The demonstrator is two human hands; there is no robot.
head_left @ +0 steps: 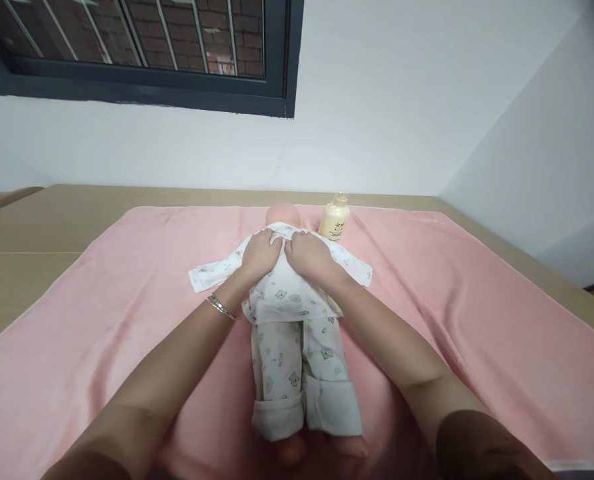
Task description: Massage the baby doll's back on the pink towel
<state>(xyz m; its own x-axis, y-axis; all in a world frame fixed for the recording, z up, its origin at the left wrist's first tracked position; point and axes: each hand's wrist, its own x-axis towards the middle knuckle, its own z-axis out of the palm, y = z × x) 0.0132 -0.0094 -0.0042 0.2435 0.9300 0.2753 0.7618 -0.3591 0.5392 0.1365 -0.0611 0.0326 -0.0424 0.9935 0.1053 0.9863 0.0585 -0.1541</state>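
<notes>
A baby doll lies stretched out with its bald, smooth head away from me, and its face does not show. It wears a white printed shirt with long sleeves spread to both sides. White printed trousers with turned-up cuffs cover its legs, and the feet stick out nearest me. My left hand and my right hand are side by side on the upper body, thumbs turned inward, fingers curled against the shirt below the neck. The fingertips are partly hidden.
A pale yellow bottle stands right of the doll's head. A creased pink blanket lies under the doll on a light wooden surface. Behind are a white wall and a dark-framed window.
</notes>
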